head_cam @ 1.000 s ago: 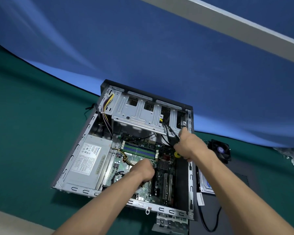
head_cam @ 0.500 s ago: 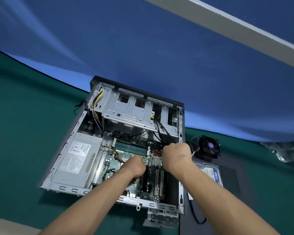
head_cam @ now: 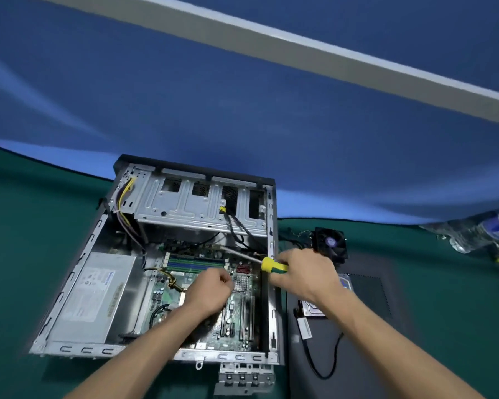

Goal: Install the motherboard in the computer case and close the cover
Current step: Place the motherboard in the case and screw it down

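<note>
Green and crowded with slots and chips, the motherboard [head_cam: 236, 318] lies flat inside the open computer case [head_cam: 271, 283], right of the grey power supply [head_cam: 95, 295]. Over it, the left hand [head_cam: 211, 292] is curled into a fist, contents unseen. The right hand [head_cam: 306, 275] grips a yellow-handled screwdriver [head_cam: 268, 263] at the case's right wall, shaft pointing far-left.

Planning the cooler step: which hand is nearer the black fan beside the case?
Right. The right hand, gripping the screwdriver, sits at the case's right wall, just below-left of the black fan. The left hand is over the motherboard, farther left.
</note>
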